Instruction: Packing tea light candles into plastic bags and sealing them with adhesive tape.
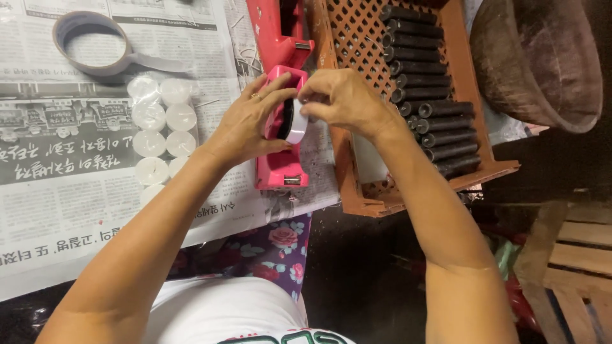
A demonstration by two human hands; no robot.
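The left hand [245,124] is wrapping around the side of a pink plastic tape dispenser [282,137], fingers curled over its upper edge and thumb pressing along its lower flank, apparently steadying the body so it is not sliding on the newspaper-covered bench [64,191]. The right hand [341,102] is reaching in from the other side, its fingertips pinching a small white roll of tape [296,121] that is sitting upright in the dispenser's open cradle, seemingly so the roll is lining up with its seat. Both hands are closing on what they are holding; neither is spread. Just left of the dispenser, a cluster of round white wax candles [159,127] is lying in two rows on the newsprint, within easy reach of the left hand. A larger grey roll of tape [89,41] is resting farther up the paper with its loose end trailing right. To the right, an orange-brown plastic lattice crate [357,38] is holding a stack of dark cylindrical tubes [427,108] lying side by side, and a dark round basin [535,60] is sitting beyond it.
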